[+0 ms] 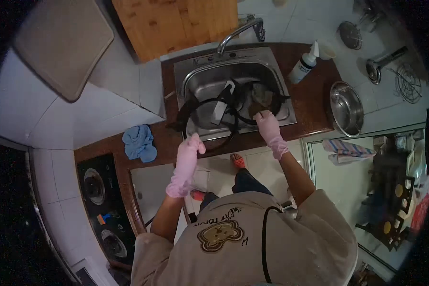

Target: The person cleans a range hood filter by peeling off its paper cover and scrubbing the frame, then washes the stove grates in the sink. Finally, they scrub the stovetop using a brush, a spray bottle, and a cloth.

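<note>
Pink gloves cover both my hands. My left hand (pixel 189 152) is closed on the near left rim of a black ring-shaped stove pan support (pixel 235 136), which hangs over the front edge of the sink (pixel 282 80). A second black pan support (pixel 286 97) lies in the basin on the right. My right hand (pixel 268 125) is closed at its near side, beside a grey-brown piece (pixel 262 95) that I cannot identify. What the right fingers hold is hidden. Between the rings stands a white block-like object (pixel 219 110) with a dark top.
Behind the sink rises a faucet (pixel 238 32). On the counter are a spray bottle (pixel 304 66), a metal bowl (pixel 346 109) and a crumpled blue cloth (pixel 139 143). A gas stove (pixel 102 200) is at left; a wooden board (pixel 176 24) leans behind.
</note>
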